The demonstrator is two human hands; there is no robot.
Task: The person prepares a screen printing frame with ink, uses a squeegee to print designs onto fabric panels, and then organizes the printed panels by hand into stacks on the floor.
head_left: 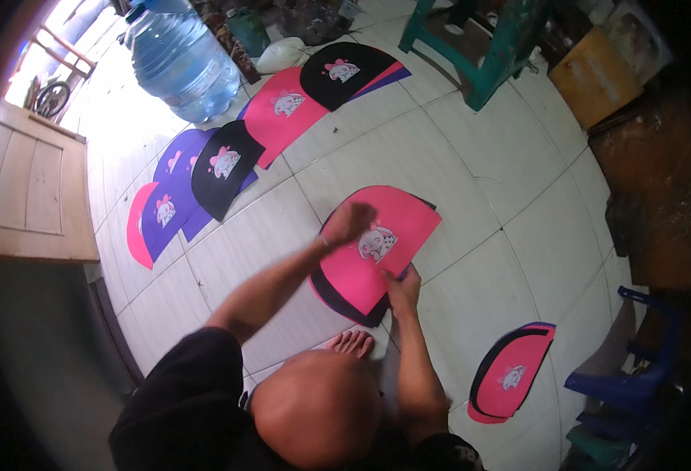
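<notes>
A stack of dome-shaped flat pieces lies or is held just above the tiled floor before me, its top one pink (408,228) with a printed white cartoon animal. Black and purple edges of other pieces (345,297) stick out beneath it. My right hand (402,292) grips the stack's near right edge, thumb on top and fingers underneath. Over the upper left of the pink piece is my left hand (351,223), its fingers curled closed; whatever they may hold is hidden.
More printed dome pieces (227,161) in pink, purple and black lie overlapped in an arc at far left. Another small stack (510,377) rests at lower right. Around stand a large water bottle (180,63), a green stool (490,71), a blue plastic chair (628,381) and a wooden door (35,188).
</notes>
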